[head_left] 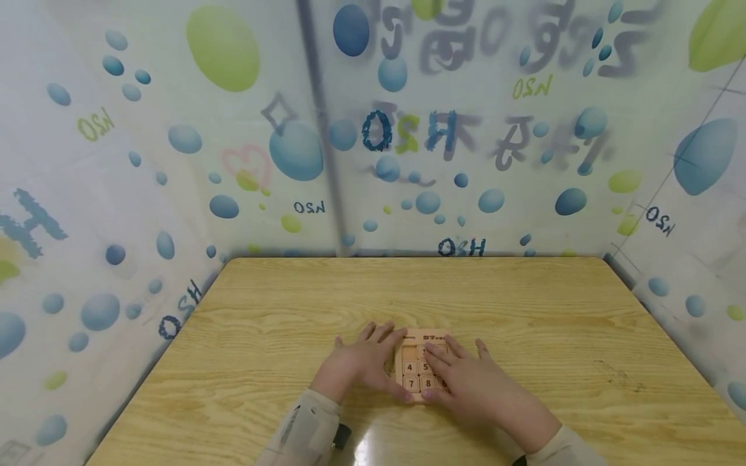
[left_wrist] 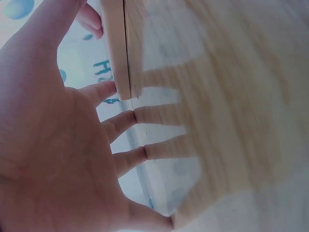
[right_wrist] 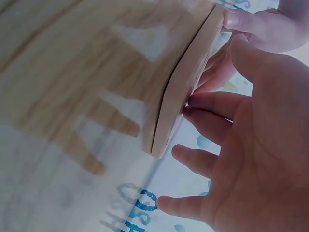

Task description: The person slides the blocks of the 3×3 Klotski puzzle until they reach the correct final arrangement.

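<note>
A wooden number slide puzzle (head_left: pixel 410 401) lies flat on the table, with tiles 4, 5, 7 and 8 readable and a bare slot at its upper left. My left hand (head_left: pixel 364 362) holds the frame at its left side, thumb at the near corner and index finger at the far corner, the other fingers spread. Over the right part, my right hand (head_left: pixel 474 382) touches the tiles with its fingertips and hides several of them. In the right wrist view, two fingertips (right_wrist: pixel 190 108) of that hand meet the puzzle's upper face, while its outer fingers are spread apart from it.
The wood-grain table (head_left: pixel 280 304) has a glossy surface that reflects the hands. Patterned curtains (head_left: pixel 396 194) with blue and green spots and lettering stand behind the table and on both sides. A dark mark (head_left: pixel 618 375) shows on the tabletop at right.
</note>
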The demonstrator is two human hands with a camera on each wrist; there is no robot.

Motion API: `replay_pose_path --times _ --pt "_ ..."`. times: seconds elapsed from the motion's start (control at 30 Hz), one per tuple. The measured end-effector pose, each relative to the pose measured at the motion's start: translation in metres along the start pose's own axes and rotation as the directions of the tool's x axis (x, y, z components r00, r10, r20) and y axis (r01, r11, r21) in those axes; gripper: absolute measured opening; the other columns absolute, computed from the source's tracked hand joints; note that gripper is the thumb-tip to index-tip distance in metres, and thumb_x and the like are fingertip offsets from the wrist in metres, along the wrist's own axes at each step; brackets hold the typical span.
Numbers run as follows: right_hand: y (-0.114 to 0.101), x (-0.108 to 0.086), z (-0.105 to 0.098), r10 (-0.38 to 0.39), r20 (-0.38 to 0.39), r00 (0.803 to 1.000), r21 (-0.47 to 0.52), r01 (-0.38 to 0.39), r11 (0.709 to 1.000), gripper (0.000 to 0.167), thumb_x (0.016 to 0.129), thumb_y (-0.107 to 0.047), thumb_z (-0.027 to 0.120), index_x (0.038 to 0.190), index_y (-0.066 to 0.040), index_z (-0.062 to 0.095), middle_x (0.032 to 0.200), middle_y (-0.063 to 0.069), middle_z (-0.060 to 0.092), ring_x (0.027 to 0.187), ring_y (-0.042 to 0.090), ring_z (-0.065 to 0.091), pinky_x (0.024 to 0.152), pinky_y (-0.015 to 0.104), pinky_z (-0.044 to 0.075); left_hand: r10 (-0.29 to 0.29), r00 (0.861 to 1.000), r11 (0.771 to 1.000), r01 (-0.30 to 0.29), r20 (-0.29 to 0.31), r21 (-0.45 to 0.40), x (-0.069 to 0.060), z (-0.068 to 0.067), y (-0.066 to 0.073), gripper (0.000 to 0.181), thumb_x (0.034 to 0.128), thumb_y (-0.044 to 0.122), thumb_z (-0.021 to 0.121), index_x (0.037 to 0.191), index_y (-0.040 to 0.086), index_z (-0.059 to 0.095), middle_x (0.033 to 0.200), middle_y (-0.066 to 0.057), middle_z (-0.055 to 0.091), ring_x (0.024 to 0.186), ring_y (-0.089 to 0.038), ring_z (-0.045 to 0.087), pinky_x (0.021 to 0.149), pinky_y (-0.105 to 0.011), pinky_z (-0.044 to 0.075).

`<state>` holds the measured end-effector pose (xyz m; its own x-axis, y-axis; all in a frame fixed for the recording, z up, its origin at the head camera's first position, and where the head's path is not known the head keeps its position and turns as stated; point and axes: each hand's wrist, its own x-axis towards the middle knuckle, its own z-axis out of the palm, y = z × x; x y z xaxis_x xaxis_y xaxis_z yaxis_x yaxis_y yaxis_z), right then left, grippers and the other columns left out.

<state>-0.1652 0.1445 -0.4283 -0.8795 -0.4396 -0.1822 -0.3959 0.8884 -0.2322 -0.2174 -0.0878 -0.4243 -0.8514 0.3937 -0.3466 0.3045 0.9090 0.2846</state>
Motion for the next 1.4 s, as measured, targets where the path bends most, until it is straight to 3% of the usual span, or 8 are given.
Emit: replay_pose_path --times 0.43,0.8,1.4 --pt "-0.002 0.002 0.0 0.008 0.003 1.0 0.002 -0.008 1.0 0.073 0.102 -0.065 0.056 0.16 -0.021 0.05 0.171 -0.005 0.043 0.164 0.038 0.027 0.126 0.081 0.018 0.002 1.0 1.0 -0.001 0.005 -0.006 0.0 0.0 0.0 0.126 0.0684 0.081 0.083 0.17 0.041 0.021 0.181 0.003 0.015 0.168 -0.036 0.013 0.118 -0.091 0.012" --pt "-0.011 0.009 0.003 -0.047 -0.002 0.999 0.036 0.047 0.998 0.08 0.101 -0.073 0.048 0.163 -0.022 0.046 0.173 -0.005 0.039 0.165 0.037 0.026 0.125 0.082 0.017 0.006 1.0 1.0 -0.006 0.011 -0.003 0.0 -0.001 0.0 0.125 0.0689 0.085 0.08 0.17 0.041 0.02 0.182 0.004 0.015 0.168 -0.036 0.012 0.117 -0.092 0.013" --pt "-0.013 0.012 0.002 -0.07 0.005 0.998 0.049 0.07 0.996 0.074 0.104 -0.066 0.051 0.164 -0.023 0.043 0.174 -0.007 0.037 0.166 0.036 0.023 0.123 0.084 0.018 0.012 1.0 1.0 -0.011 0.013 -0.004 0.002 0.001 -0.001 0.123 0.0709 0.085 0.078 0.17 0.04 0.02 0.181 0.004 0.017 0.168 -0.036 0.013 0.116 -0.093 0.013"
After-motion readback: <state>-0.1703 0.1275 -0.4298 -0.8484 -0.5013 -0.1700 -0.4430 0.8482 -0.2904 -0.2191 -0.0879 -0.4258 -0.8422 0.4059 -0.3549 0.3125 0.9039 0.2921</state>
